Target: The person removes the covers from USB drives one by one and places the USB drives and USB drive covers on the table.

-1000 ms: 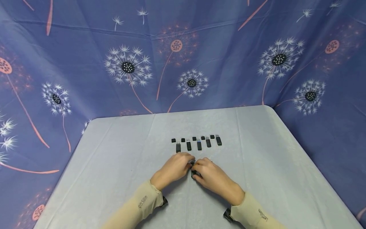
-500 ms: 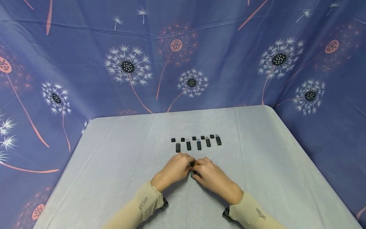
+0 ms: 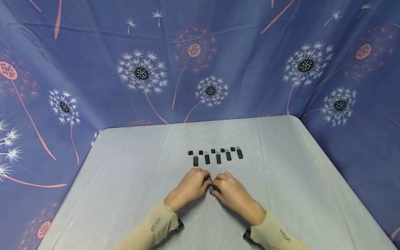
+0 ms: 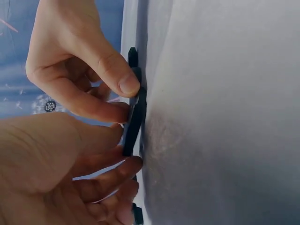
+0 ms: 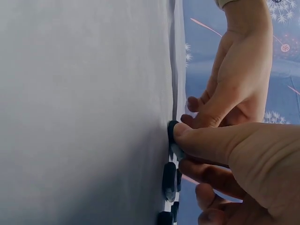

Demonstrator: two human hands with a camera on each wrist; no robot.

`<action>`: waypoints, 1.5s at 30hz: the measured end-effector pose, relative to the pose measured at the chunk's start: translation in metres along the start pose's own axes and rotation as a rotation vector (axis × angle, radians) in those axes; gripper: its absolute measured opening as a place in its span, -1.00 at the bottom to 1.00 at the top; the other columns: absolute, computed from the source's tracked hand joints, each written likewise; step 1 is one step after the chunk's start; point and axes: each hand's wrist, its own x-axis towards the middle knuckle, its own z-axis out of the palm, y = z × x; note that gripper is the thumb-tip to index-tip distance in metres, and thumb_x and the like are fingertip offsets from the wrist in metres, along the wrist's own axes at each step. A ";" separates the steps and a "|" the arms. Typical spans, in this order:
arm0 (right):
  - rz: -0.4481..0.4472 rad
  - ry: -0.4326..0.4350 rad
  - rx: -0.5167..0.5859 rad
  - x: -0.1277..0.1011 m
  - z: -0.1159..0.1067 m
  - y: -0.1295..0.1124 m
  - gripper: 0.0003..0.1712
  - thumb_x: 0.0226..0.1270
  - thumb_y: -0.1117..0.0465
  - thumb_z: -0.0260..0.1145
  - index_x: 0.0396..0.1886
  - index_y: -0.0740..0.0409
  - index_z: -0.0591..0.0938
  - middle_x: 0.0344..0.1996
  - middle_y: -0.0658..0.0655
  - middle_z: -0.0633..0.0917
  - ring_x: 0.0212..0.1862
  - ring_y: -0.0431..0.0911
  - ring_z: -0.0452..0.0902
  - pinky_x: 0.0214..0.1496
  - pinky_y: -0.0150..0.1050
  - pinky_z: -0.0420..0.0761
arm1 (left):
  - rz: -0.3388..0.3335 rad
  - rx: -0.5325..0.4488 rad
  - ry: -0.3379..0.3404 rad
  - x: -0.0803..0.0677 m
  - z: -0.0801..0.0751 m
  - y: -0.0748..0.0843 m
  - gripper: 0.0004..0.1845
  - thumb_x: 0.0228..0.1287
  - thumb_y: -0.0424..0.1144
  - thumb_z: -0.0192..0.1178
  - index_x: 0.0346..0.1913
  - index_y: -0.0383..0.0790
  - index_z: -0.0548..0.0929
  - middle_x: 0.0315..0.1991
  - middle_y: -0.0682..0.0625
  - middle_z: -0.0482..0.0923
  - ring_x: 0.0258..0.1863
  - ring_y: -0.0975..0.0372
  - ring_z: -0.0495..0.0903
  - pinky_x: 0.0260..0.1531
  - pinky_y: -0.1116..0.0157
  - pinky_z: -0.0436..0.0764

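- both hands met at the middle of the near part of the table (image 3: 131,180), which was covered in a pale grey cloth.
- the left hand (image 3: 191,185) pinched one end of a small black usb stick (image 3: 211,188) between thumb and fingertips, its other fingers curled under.
- the right hand (image 3: 231,194) gripped the other end of the same stick, with the thumb pressed on top and the fingers folded beneath.
- in the left wrist view, the usb stick (image 4: 135,123) lay along the cloth, touching it or just off it, with the right hand's thumb and forefinger (image 4: 123,82) closed on its far end and the left hand's fingers (image 4: 110,176) holding the near end.
- in the right wrist view, the right thumb (image 5: 206,140) covered most of the stick, so only a dark end (image 5: 172,129) showed against the cloth.
- i could not tell whether the stick's cap was on or off, as the fingers hid the joint.
- farther back on the table, a row of five usb sticks (image 3: 218,158) lay side by side, each pointing away from the person.
- a row of five small black caps (image 3: 213,151) lay just behind the sticks, each cap apart from its stick.
- both forearms wore beige sleeves (image 3: 156,224), with dark straps at the wrists.
- a blue cloth printed with dandelions (image 3: 140,73) hung behind and around the table.
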 end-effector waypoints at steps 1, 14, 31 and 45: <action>0.002 0.003 0.001 0.000 0.000 0.000 -0.74 0.06 0.19 0.66 -0.25 0.12 0.82 -0.27 -0.01 0.74 -0.24 -0.11 0.53 -0.17 -0.25 0.63 | -0.015 -0.030 0.006 -0.001 0.000 -0.001 -0.93 0.35 -0.26 0.39 -0.22 -0.20 0.77 -0.37 0.02 0.69 -0.38 0.25 0.61 -0.28 0.31 0.61; 0.020 -0.019 0.008 0.000 0.000 -0.004 -0.78 0.12 0.18 0.63 -0.29 0.14 0.78 -0.27 0.03 0.73 -0.25 -0.09 0.51 -0.15 -0.20 0.60 | -0.100 -0.322 -0.003 -0.005 -0.009 -0.006 -0.87 0.25 -0.37 0.44 -0.15 -0.25 0.79 -0.34 0.00 0.77 -0.44 0.35 0.63 -0.40 0.44 0.57; 0.094 -0.059 0.431 0.017 -0.015 -0.002 -0.91 0.48 0.25 0.34 -0.28 0.10 0.72 -0.50 -0.01 0.70 -0.50 -0.38 0.38 -0.42 -0.44 0.45 | -0.221 -0.460 0.113 -0.012 -0.027 0.017 -0.92 0.33 -0.40 0.37 -0.25 -0.14 0.79 -0.40 0.06 0.79 -0.48 0.30 0.70 -0.51 0.44 0.58; 0.052 -0.045 0.385 0.019 -0.015 -0.001 -0.93 0.40 0.33 0.38 -0.24 0.13 0.77 -0.34 -0.02 0.81 -0.34 -0.34 0.61 -0.32 -0.38 0.62 | -0.228 -0.550 0.155 -0.021 -0.025 0.018 -0.96 0.30 -0.34 0.41 -0.23 -0.15 0.81 -0.35 0.08 0.82 -0.37 0.31 0.77 -0.40 0.43 0.64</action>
